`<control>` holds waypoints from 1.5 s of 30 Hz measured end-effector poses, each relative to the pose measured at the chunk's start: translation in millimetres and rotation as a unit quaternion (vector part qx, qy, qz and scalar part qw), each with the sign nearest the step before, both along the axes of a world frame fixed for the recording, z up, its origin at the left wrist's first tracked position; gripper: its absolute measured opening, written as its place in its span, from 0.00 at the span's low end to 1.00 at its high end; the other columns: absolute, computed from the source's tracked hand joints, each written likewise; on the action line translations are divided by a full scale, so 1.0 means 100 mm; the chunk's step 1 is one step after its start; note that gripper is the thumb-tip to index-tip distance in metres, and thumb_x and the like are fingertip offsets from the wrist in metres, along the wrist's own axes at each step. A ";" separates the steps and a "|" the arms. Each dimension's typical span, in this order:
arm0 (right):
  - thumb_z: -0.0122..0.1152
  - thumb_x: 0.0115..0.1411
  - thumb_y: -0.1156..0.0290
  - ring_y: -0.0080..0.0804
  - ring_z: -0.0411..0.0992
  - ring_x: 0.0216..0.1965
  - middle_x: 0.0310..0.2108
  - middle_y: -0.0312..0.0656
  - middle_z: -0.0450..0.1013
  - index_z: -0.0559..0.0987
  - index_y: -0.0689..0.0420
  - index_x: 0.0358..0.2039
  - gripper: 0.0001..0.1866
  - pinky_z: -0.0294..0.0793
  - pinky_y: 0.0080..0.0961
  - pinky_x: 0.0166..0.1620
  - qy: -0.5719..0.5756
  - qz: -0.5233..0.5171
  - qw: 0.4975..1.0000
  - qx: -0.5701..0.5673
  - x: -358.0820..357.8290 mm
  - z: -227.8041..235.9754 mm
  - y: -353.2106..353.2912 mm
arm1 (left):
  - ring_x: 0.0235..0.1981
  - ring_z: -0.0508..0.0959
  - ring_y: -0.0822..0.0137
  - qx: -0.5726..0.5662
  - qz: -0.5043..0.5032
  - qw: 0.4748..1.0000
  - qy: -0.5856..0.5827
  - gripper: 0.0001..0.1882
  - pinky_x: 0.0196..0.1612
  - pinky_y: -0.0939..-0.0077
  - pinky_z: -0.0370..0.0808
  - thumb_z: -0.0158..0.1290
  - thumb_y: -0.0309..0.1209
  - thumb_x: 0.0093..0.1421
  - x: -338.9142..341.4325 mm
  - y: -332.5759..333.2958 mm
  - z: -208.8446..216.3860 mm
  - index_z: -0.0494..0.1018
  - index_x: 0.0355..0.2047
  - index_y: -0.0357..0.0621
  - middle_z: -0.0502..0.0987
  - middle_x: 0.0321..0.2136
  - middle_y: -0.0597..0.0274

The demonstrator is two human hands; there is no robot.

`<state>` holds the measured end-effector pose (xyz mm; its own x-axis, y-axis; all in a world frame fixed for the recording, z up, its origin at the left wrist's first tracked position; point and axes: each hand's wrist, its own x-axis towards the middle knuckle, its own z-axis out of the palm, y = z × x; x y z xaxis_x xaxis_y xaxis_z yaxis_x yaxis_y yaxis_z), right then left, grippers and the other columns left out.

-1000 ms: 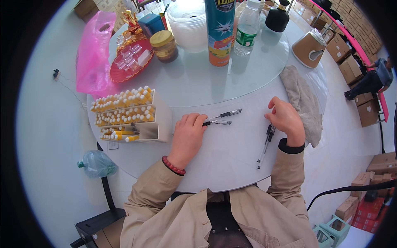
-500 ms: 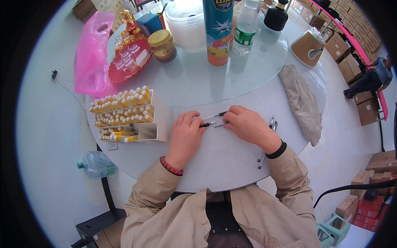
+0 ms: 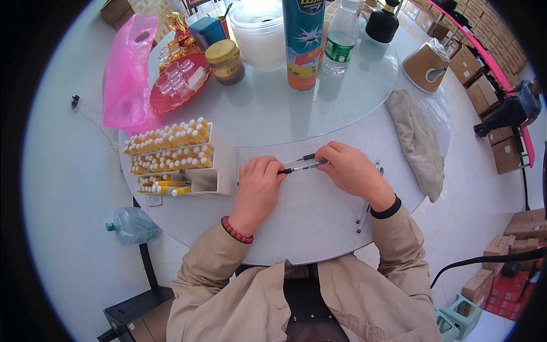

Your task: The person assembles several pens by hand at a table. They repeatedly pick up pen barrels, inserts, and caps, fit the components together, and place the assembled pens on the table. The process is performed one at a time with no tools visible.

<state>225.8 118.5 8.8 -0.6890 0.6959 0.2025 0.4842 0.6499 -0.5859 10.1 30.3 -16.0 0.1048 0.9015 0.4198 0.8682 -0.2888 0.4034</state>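
Note:
My left hand [image 3: 261, 181] is closed, pinching a pen piece with a black grip [image 3: 287, 171] and a silvery front end. Opposite it, my right hand [image 3: 352, 174] pinches a slender pen part [image 3: 313, 166] between thumb and fingertips. The two parts now line up end to end over the white table; whether they are joined or only touching I cannot tell. Just beyond them lies another pen [image 3: 306, 158] with a clear barrel and a black end. Several clear pens with dark ends [image 3: 365, 210] lie beside my right wrist, partly hidden by the hand.
A white rack [image 3: 223, 165] full of yellow, white-tipped pens stands left of my hands. Farther back are a spray can [image 3: 303, 51], a water bottle [image 3: 339, 48], a lidded jar [image 3: 225, 62] and a red tray [image 3: 199, 94]. A grey cloth [image 3: 415, 137] lies at right.
The two pen parts, apart before with a gap between their tips, now meet in one line. My right hand has shifted slightly right; my left hand has barely moved.

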 end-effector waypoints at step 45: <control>0.71 0.50 0.60 0.49 0.76 0.31 0.27 0.49 0.77 0.75 0.61 0.32 0.19 0.73 0.40 0.35 -0.190 -0.335 0.920 -0.074 0.65 0.19 0.18 | 0.40 0.73 0.60 0.004 -0.032 0.999 0.001 0.11 0.42 0.65 0.68 0.60 0.24 0.52 0.01 0.02 -0.04 0.76 0.37 0.45 0.74 0.35 0.64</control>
<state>290.4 136.2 27.6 -0.0961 0.9909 -0.0945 0.9350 0.0573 -0.3499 10.9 32.6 -19.5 0.1631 0.8898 0.4263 0.8491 -0.3466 0.3986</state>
